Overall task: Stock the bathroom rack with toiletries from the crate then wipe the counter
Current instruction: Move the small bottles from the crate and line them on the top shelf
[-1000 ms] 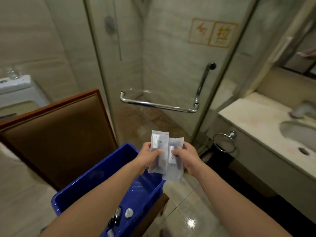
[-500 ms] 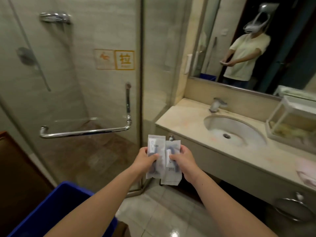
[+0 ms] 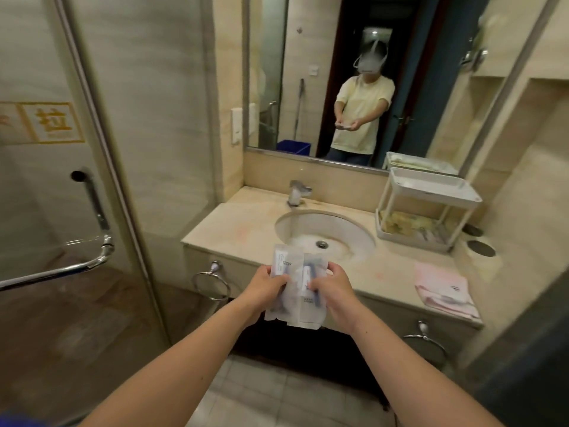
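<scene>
Left hand [image 3: 264,286] and right hand [image 3: 331,288] each pinch one of two overlapping toiletry packets [image 3: 286,260], held at the tabletop [image 3: 234,223] front edge, well apart from the rack [image 3: 428,192]; slick film could slide loose mid-reach and fall into the sink [image 3: 338,229]

Dim warm indoor light, soft overall blur, wide-angle bending at edges, dark corners

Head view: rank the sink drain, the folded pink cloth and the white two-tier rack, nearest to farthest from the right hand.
1. Sink drain, straight ahead, just beyond the right hand, which grips a toiletry packet.
2. Folded pink cloth, at the front edge of the counter, to the right.
3. White two-tier rack, at the counter's back right.
</scene>
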The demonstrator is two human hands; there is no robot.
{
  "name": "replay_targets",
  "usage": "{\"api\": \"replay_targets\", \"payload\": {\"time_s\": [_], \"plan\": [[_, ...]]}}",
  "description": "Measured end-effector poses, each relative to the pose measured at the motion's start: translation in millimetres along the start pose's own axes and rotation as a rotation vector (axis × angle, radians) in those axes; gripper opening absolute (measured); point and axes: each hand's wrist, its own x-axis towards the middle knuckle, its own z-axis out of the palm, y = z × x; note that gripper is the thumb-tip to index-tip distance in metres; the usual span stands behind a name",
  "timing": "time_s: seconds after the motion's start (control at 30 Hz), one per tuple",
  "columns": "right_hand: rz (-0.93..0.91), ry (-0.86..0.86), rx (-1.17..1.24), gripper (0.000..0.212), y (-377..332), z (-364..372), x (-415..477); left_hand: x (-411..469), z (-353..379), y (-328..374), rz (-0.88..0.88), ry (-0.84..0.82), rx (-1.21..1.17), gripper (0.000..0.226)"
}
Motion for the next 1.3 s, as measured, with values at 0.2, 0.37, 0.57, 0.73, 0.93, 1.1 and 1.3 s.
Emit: {"api": "replay_targets", "payload": {"time_s": [0.2, 0.37, 0.57, 0.73, 0.93, 1.1, 1.3], "plan": [[0.020, 0.097, 0.048, 0.043, 3.0, -63.9, 20.4, 23.7, 65.7, 22.0, -0.047, -0.056, 0.073, 0.016], [0.032, 0.144, 0.132, 0.045, 2.1, -103.8, 34.5, 46.0, 115.4, 35.3, -0.065, -0.132, 0.078, 0.015], [0.050, 0.243, 0.139, 0.050, -10.8, -140.8, 65.9, 85.1, 162.6, 55.9, -0.122, -0.245, 0.047, 0.025], [0.034, 0.291, 0.141, 0.050, -31.8, -164.5, 102.9, 136.1, 191.8, 80.1, -0.093, -0.354, 0.072, 0.024], [0.007, 0.350, 0.119, 0.049, -63.6, -189.1, 158.2, 209.0, 216.2, 114.5, -0.056, -0.443, 0.082, 0.034], [-0.024, 0.399, 0.161, 0.045, -87.3, -203.0, 200.3, 259.4, 232.7, 143.7, -0.024, -0.494, 0.067, 0.037], [-0.029, 0.501, 0.172, 0.036, -111.7, -227.8, 240.0, 304.2, 258.1, 176.0, -0.030, -0.516, 0.081, 0.038]]}}
